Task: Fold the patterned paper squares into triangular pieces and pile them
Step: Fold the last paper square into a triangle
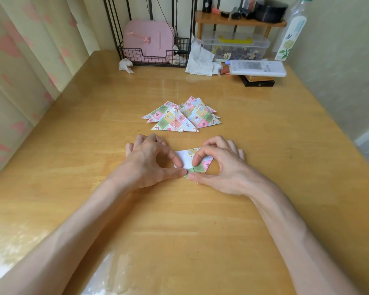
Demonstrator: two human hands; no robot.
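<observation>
- The left hand (151, 160) is curling over the left part of the pink-and-green patterned paper square (200, 167). Its grip is nearly closed, thumb and forefinger pinching the paper's near corner, probably to keep that corner from sliding while a fold is being lined up.
- The heap of folded patterned paper triangles (179, 118) is lying just beyond the hands, near the middle of the glossy yellow wooden counter (264, 145). It is likely sitting there so each finished piece can be dropped on with a short reach.
- The paper square is lying flat on the counter between the two hands, with its white underside showing on the left and the printed flap on the right.
- The right hand (219, 165) is mirroring the left. Its grip is also nearly closed, with the thumb pressing the near edge and the bent forefinger holding the printed flap down, seemingly to set the crease.
- Further back, a crumpled white tissue (126, 66), a black wire basket (153, 57) holding a pink case, a clear plastic box (234, 45) and a white tube lying on its side (258, 68) are crowding the far edge.
- None of these is blocking the way; only the heap is sitting close.
</observation>
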